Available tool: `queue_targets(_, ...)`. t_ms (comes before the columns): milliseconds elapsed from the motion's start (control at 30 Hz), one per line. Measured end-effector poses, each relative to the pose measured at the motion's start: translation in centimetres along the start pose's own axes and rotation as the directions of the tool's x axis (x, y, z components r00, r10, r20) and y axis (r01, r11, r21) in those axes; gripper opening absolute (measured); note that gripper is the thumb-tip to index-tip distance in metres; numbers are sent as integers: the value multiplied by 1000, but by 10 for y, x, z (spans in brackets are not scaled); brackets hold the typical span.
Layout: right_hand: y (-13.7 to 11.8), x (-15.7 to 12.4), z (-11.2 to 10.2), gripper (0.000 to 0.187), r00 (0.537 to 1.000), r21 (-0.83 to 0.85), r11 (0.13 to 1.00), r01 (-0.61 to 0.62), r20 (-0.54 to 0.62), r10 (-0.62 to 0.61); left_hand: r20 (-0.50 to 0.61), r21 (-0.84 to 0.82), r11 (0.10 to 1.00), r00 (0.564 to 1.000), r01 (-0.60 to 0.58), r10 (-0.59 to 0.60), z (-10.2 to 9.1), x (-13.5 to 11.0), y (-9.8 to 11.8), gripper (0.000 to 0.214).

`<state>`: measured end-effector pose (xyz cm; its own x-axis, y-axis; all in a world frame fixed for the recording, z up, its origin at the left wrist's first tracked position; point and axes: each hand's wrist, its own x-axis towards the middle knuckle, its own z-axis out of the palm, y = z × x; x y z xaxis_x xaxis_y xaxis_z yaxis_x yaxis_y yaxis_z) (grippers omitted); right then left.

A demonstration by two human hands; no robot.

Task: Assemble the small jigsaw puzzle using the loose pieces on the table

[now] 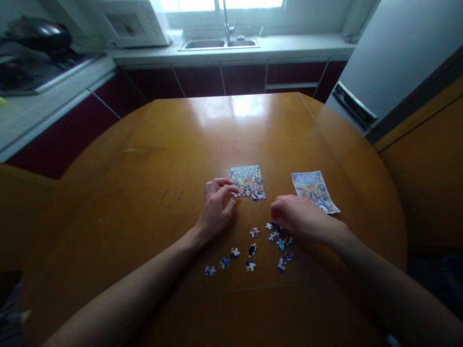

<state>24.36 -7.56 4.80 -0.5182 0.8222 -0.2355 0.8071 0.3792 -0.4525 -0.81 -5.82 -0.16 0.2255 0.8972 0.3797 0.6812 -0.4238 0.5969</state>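
A partly joined jigsaw puzzle (248, 180) lies flat on the table, its near edge ragged. At its lower left corner rests my left hand (218, 202), fingers loosely bent and apart, the fingertips touching the puzzle's edge. My right hand (294, 212) is closed, thumb and fingers together, just above a cluster of loose jigsaw pieces (281, 244); whatever it may pinch is hidden. More single pieces lie nearer to me, among them a dark piece (252, 250) and a pinkish piece (254, 232). Beyond the right hand is a printed picture sheet (314, 189), partly covered by that hand.
The wooden table (144, 159) has rounded ends. Behind it runs a counter with a sink (206, 44) and a white microwave (126, 24). A wok (39, 33) sits on the stove at left; a fridge (394, 53) stands at right.
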Motion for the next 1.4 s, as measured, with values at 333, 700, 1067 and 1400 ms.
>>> queue_targets(333, -7, 0, 6, 10, 999, -76, 997, 26, 25, -24, -4, -6, 1000, 1000, -24, 24, 2, -1, -4, 17)
queue_targets(700, -5, 18, 11, 12, 992, 367, 930, 24, -122, 22, 21, -9, 974, 973, -228, 228, -2, -1, 5, 14)
queue_targets(1067, -10, 39, 26, 7, 952, 662, 731, 165, -301, 58, 41, -5, 955, 955, -295, 295, -1, -3, 1, 17)
queue_targets(1400, -9, 36, 22, 10, 948, 615, 787, 48, -276, 157, -24, -14, 962, 962, -272, 271, -3, 0, 3, 16)
